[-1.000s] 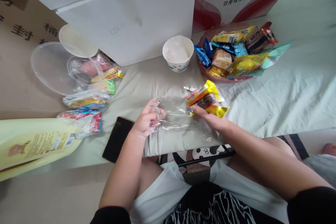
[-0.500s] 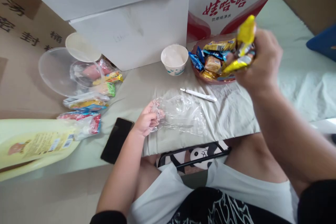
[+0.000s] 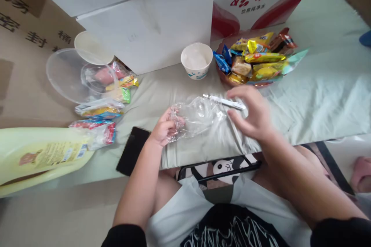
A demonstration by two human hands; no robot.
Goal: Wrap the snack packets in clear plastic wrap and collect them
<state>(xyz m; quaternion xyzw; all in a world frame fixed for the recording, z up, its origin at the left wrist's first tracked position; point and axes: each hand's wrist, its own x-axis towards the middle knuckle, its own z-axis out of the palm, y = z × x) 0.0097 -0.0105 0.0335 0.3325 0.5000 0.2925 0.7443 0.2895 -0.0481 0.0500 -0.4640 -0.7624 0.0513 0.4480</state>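
My left hand [image 3: 165, 126] is closed on one end of a clear plastic bag [image 3: 199, 117], which lies crumpled across the cloth. To the right of the bag, my right hand [image 3: 251, 114] hovers with thumb and fingers apart, nothing between them and slightly blurred. A white utility knife [image 3: 225, 102] lies behind the bag, close to the right fingertips. Farther back, a reddish bowl [image 3: 224, 79] is heaped with wrapped snacks [image 3: 265, 58] in yellow, blue and brown. Left of that bowl stands a white paper cup [image 3: 197, 61].
A black phone [image 3: 133, 150] lies left of my left forearm. Several snack packs [image 3: 100, 110], clear plastic lids [image 3: 68, 73] and a pale yellow plastic container [image 3: 43, 158] are at the left. White boxes [image 3: 162, 27] wall off the back. The cloth-covered table's front edge is above my lap.
My right hand has let go of the yellow-wrapped snacks, which now lie in the bowl. It has moved left and toward me, near the bag. My left hand still grips the bag.
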